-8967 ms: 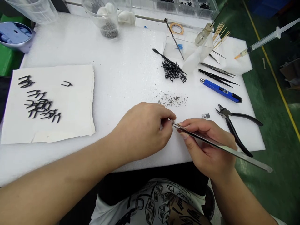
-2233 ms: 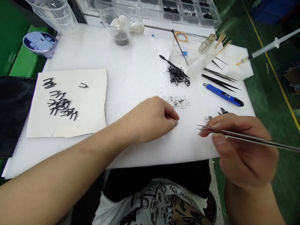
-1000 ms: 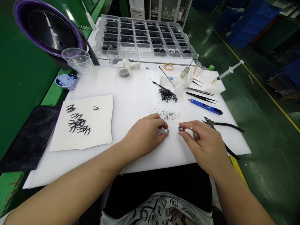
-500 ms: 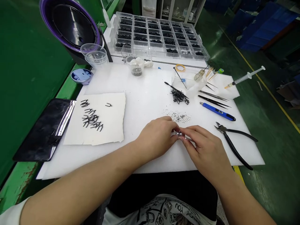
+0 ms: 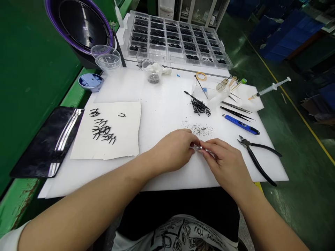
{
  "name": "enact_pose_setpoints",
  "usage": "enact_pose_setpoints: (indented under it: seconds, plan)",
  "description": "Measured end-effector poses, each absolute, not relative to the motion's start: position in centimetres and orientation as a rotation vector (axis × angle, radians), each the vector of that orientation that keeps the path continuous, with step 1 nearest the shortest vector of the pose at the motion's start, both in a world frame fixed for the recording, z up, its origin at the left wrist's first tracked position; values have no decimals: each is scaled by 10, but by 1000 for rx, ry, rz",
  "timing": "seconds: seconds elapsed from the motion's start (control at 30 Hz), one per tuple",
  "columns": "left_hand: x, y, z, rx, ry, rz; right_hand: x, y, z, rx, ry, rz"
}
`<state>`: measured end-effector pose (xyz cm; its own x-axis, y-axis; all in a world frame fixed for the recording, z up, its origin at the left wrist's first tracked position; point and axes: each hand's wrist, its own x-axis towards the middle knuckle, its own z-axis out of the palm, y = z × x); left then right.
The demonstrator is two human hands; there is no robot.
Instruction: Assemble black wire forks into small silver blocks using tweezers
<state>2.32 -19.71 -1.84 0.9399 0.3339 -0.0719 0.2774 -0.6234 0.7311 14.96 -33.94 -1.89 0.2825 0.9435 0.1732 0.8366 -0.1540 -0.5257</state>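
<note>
Left hand (image 5: 172,151) and right hand (image 5: 225,165) meet near the near edge of a white foam pad (image 5: 162,94). A small silver metal part (image 5: 199,148) sits between them, pinched in a narrow grip by the fingertips (image 5: 195,143) of both hands, just above the pad. Grey metal specks (image 5: 199,130) lie just far of the hands; a tangle of black wire pieces (image 5: 200,108) lies farther on. To the right: black-handled diagonal cutters (image 5: 255,157), a blue pen-shaped tool (image 5: 240,124), black tweezers (image 5: 237,113). To the left: a torn paper sheet (image 5: 125,136) bearing black forked pieces (image 5: 103,132). At the far end: a clear compartment tray (image 5: 178,40).
</note>
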Motion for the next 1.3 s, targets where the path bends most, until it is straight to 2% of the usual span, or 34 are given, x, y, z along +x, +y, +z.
enact_pose_setpoints:
  seconds: [0.43,0.6,0.77,0.93,1.03,1.1,1.17,1.3]
  plan:
    - [23,-195,-15,2258,451,115,147,-347,-15,-1996,-1597,189]
    - [22,-193,-13,2242,471,85,166,-369,-13,-2081,-1493,29]
    - [20,-196,-10,2216,493,79,185,-381,-36,-2183,-1512,-166]
    - [9,-188,-3,1887,466,312,176,-377,-50,-2315,-1324,-404]
    - [-3,-175,9,1607,485,615,171,-377,-50,-2349,-1232,-400]
    - [-9,-170,19,1642,567,722,172,-378,-50,-2285,-1202,-400]
    - [-12,-167,29,1862,718,649,174,-381,-52,-2179,-1210,-380]
    - [-18,-159,39,2474,1224,202,177,-388,-55,-1982,-1294,-302]
